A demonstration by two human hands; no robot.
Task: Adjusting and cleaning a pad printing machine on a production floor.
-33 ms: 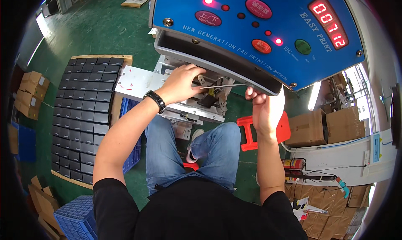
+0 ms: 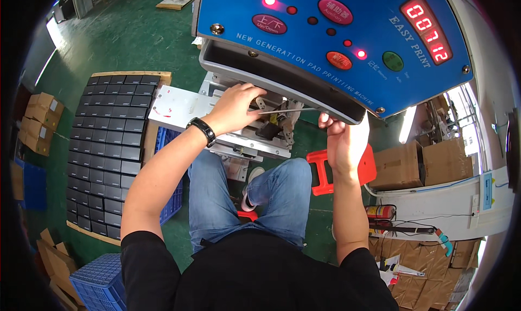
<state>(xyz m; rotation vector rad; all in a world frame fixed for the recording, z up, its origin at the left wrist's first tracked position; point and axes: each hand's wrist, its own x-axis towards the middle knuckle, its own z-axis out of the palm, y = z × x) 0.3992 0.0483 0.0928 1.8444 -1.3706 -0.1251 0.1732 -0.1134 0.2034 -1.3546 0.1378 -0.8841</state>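
Note:
In front of me a pad printing machine (image 2: 271, 72) with a blue panel overhangs its metal base and clamp parts (image 2: 271, 127). A thin metal rod (image 2: 296, 110) runs nearly level beneath the grey housing. My right hand (image 2: 343, 140) holds the rod's right end in curled fingers, close under the housing's lower edge. Over the base's left side, my left hand (image 2: 236, 107) reaches in with thumb and fingers apart. Its thumb is at the rod's left end; whether it presses on it I cannot tell. The far fingertips are partly hidden among the machine parts.
Rows of black boxes (image 2: 108, 143) lie on a board at left, with a blue crate (image 2: 100, 281) nearer me. A red stool (image 2: 353, 172) stands beyond my right forearm. Cardboard cartons (image 2: 399, 164) and a fire extinguisher (image 2: 381, 212) are at right.

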